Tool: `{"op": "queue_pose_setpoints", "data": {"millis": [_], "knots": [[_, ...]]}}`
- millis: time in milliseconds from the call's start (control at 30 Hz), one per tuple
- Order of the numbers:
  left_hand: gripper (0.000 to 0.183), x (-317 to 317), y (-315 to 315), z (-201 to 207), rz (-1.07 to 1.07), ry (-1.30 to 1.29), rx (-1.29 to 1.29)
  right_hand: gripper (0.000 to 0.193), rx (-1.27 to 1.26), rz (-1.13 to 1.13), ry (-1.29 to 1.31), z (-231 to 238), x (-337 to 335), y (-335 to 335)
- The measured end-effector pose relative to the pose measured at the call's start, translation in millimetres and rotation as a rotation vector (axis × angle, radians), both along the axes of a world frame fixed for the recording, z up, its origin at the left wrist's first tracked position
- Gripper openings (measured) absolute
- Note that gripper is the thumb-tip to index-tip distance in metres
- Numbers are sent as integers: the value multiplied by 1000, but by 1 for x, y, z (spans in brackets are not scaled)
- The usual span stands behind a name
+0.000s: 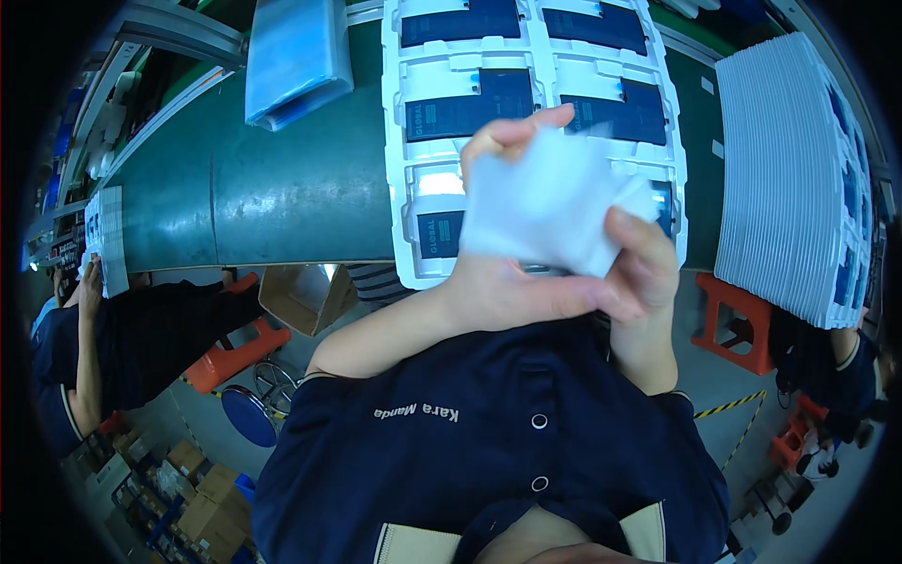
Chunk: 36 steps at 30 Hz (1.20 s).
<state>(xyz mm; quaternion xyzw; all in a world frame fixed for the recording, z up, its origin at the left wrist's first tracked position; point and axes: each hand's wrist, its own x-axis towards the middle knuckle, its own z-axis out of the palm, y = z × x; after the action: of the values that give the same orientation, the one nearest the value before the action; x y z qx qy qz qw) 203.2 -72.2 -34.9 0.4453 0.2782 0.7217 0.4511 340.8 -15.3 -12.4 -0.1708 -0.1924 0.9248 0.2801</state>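
A stack of thin white sheets (540, 202), smeared by motion, is held up in front of my chest. My left hand (493, 289) grips it from behind and below, fingertips curling over its upper left edge and thumb along the bottom. At its right edge, my right hand (646, 268) pinches the sheets between thumb and fingers. Whether they are cloth or plastic film, I cannot tell. Beneath lies a white moulded tray (399, 179) of dark, flat, L-shaped battery packs (442, 115). The sheets and hands hide part of its near rows.
A tall stack of white trays (770, 179) stands at the right. A bluish clear plastic bag (299, 66) lies at the back left of the green table (272, 188). Co-workers sit at both sides. An open cardboard box (305, 299) and red stools (240, 343) are below the table edge.
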Motion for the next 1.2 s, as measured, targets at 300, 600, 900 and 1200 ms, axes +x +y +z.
{"op": "queue_pose_setpoints", "data": {"millis": [300,600,900,1200], "knots": [[72,-15,-7,11,13,13,-41,70,61,-98,-74,7,-10,-20],[103,-13,-7,25,-84,224,-24,52,-118,-93,66,-4,5,-25],[115,-11,6,11,-1,189,207,53,-155,-91,-66,7,4,-19],[137,5,8,-13,-152,85,84,53,-135,-103,356,-14,3,-11]]}}
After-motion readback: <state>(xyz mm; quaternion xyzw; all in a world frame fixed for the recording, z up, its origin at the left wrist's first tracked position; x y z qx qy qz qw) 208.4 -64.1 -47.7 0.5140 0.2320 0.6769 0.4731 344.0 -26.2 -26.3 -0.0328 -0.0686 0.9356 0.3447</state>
